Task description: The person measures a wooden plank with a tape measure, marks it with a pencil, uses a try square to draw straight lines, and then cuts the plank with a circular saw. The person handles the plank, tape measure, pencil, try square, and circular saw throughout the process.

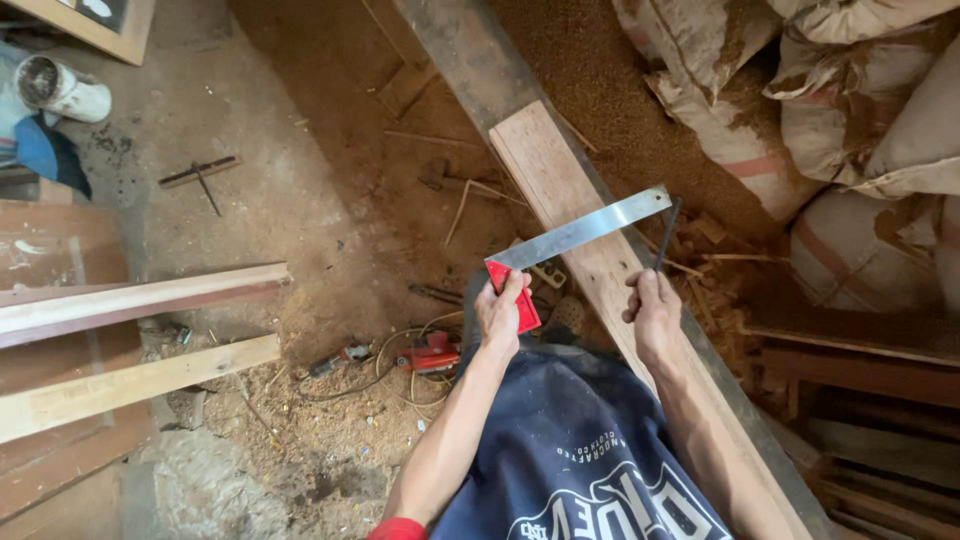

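The left hand [500,312] is gripping a red-handled steel try square [585,232] across a long pale wooden plank [560,185] while the right hand [652,312] is pinching a dark pencil [667,232].

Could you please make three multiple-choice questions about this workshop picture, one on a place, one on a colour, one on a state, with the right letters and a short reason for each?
1. Where does the metal blade of the square lie?
A. across the plank
B. on the sacks
C. on the floor

2. What colour is the handle of the square?
A. blue
B. red
C. yellow

3. What is the state of the right hand?
A. open and flat
B. closed on a pencil
C. out of view

Answers:
1. A, the blade crosses the pale plank at an angle.
2. B, the handle under the left hand is red.
3. B, the fingers pinch a dark pencil whose tip points up near the blade's end.
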